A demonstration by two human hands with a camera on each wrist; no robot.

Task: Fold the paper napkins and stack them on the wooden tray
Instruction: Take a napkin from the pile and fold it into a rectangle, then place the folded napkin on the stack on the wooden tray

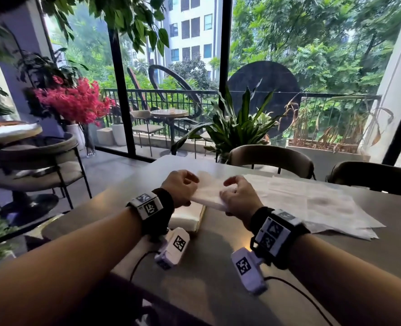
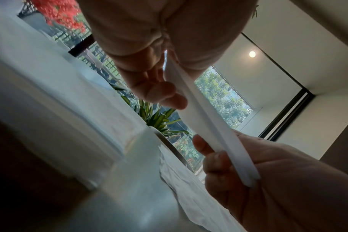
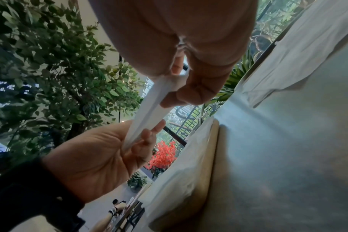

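A folded napkin (image 1: 210, 196) is held in the air just above the desk (image 1: 218, 267), pinched at one end by the left hand (image 1: 179, 188) and at the other by the right hand (image 1: 238, 198); the fingers (image 2: 175, 100) of both hands are curled closed on its edges. The wooden tray (image 1: 200, 220) lies directly under the napkin, and a stack of folded napkins (image 1: 186, 218) is seen on it. Unfolded sheets (image 1: 312, 203) are spread on the desk to the right of the tray.

The napkin is judged to be very light, soft and limp, easily torn or creased; it is best taken by its short ends, with the layers kept pinched together so that the fold is not lost.

Most of the tray is hidden behind the left wrist. The number of napkins in the stack cannot be made out, and the wrist views are blurred.
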